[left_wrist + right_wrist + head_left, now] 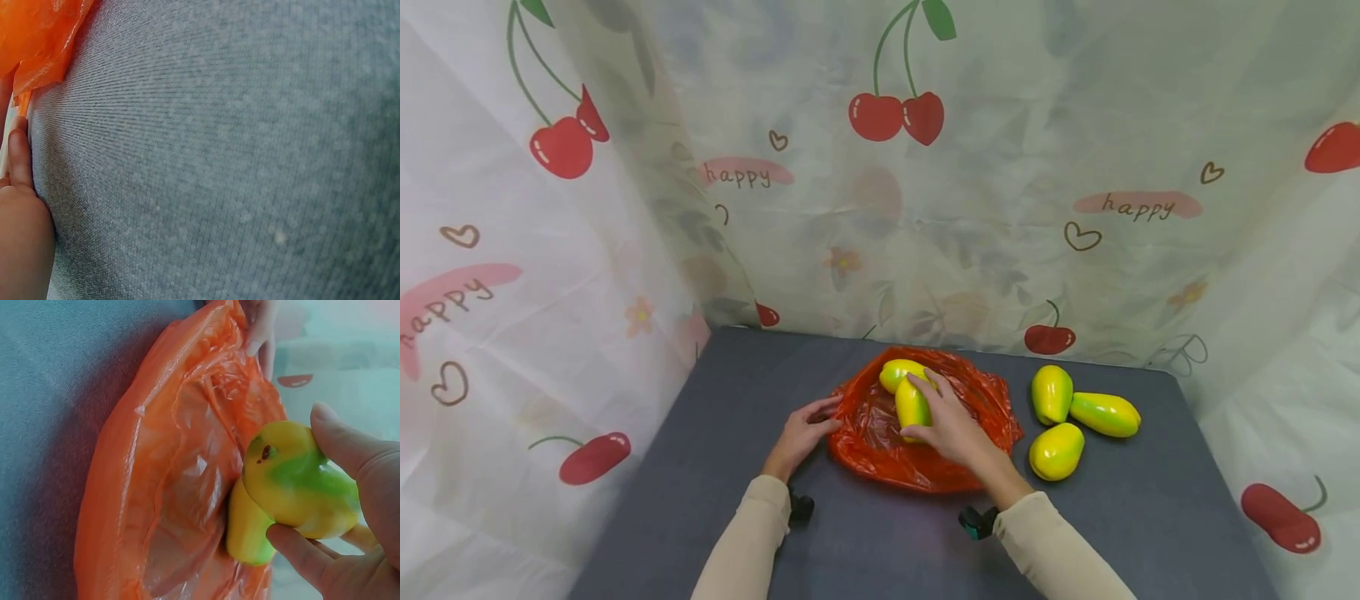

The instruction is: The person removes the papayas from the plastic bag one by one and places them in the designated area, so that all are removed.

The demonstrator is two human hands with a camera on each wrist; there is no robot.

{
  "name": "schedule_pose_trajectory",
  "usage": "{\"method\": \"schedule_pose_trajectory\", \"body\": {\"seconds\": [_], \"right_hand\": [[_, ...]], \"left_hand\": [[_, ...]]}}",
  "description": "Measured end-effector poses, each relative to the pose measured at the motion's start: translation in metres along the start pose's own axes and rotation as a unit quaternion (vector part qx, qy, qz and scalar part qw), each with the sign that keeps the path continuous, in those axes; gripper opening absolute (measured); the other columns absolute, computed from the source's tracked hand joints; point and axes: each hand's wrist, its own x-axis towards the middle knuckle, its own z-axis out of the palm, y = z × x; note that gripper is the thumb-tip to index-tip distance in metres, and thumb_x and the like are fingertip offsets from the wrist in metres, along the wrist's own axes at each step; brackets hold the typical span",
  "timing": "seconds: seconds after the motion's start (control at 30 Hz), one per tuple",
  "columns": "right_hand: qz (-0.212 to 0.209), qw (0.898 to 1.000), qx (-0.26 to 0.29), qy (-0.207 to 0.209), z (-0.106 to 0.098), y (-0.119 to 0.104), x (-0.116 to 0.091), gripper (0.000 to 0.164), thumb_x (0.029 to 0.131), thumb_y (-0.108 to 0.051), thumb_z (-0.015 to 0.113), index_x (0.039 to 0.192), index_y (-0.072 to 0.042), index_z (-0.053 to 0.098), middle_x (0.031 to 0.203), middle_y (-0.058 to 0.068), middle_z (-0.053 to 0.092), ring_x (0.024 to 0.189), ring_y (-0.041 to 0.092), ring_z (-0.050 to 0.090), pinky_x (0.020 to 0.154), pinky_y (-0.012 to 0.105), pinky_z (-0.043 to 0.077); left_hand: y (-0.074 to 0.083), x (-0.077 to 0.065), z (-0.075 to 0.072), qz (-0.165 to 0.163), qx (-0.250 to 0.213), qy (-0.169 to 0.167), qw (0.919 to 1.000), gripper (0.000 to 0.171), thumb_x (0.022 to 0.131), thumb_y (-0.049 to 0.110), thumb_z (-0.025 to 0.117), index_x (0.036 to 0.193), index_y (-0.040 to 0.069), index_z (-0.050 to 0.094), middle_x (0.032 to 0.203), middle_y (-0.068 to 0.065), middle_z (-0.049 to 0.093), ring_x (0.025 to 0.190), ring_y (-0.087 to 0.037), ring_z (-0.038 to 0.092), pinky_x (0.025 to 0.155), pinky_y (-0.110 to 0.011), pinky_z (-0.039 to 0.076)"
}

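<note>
A red plastic bag (880,467) lies spread with its mouth open upward. My left hand (803,432) pinches its left edge; in the left wrist view the thin plastic (40,50) passes between thumb and fingers. My right hand (953,423) grips a yellow-green papaya (912,407) over the bag's opening, thumb on one side and fingers on the other. Seen from the right wrist, the held papaya (303,484) overlaps a second papaya (245,528) lying inside the bag.
Right of the bag, three more papayas sit close together: one at the back (1052,394), one pointing right (1107,414) and one in front (1057,452). The dark grey table (865,550) ends at a printed curtain (1000,250) behind and at both sides.
</note>
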Motion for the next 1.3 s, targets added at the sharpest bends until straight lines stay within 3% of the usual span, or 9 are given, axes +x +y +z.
{"method": "schedule_pose_trajectory", "body": {"seconds": [0.1, 0.3, 0.77, 1.3], "right_hand": [[-0.004, 1.0, 0.002, 0.004, -0.002, 0.004, -0.002, 0.089, 0.085, -0.034, 0.082, 0.159, -0.025, 0.034, 0.168, 0.014, 0.021, 0.154, 0.046, 0.026, 0.115, 0.063, 0.041], [-0.003, 1.0, -0.005, 0.014, -0.008, 0.009, -0.008, 0.089, 0.086, -0.033, 0.082, 0.16, -0.025, 0.033, 0.168, 0.016, 0.021, 0.142, 0.04, 0.046, 0.11, 0.058, 0.048], [0.015, 0.999, -0.011, 0.033, -0.027, 0.023, -0.027, 0.09, 0.087, -0.036, 0.08, 0.161, -0.028, 0.029, 0.169, 0.013, 0.017, 0.147, 0.041, 0.04, 0.112, 0.06, 0.045], [0.016, 0.997, -0.032, 0.069, -0.056, 0.04, -0.044, 0.09, 0.089, -0.032, 0.08, 0.162, -0.02, 0.028, 0.167, 0.022, 0.016, 0.146, 0.047, 0.037, 0.109, 0.065, 0.045]], "left_hand": [[0.0, 0.0, 0.0, 0.003, -0.002, 0.001, 1.0, 0.044, 0.092, 0.028, 0.075, 0.135, 0.031, 0.067, 0.131, 0.0, 0.07, 0.127, -0.023, 0.062, 0.112, -0.049, 0.048], [0.001, 0.0, -0.001, 0.005, -0.001, 0.0, 1.0, 0.044, 0.092, 0.028, 0.075, 0.136, 0.031, 0.066, 0.132, -0.001, 0.07, 0.127, -0.023, 0.062, 0.112, -0.048, 0.049], [0.0, 0.0, -0.001, 0.013, -0.004, -0.002, 0.9999, 0.044, 0.093, 0.026, 0.074, 0.136, 0.031, 0.066, 0.131, -0.001, 0.071, 0.128, -0.023, 0.061, 0.113, -0.049, 0.048], [-0.001, 0.002, -0.002, 0.01, -0.017, -0.006, 0.9998, 0.044, 0.092, 0.026, 0.075, 0.135, 0.031, 0.066, 0.131, -0.001, 0.071, 0.128, -0.023, 0.062, 0.113, -0.049, 0.047]]}}
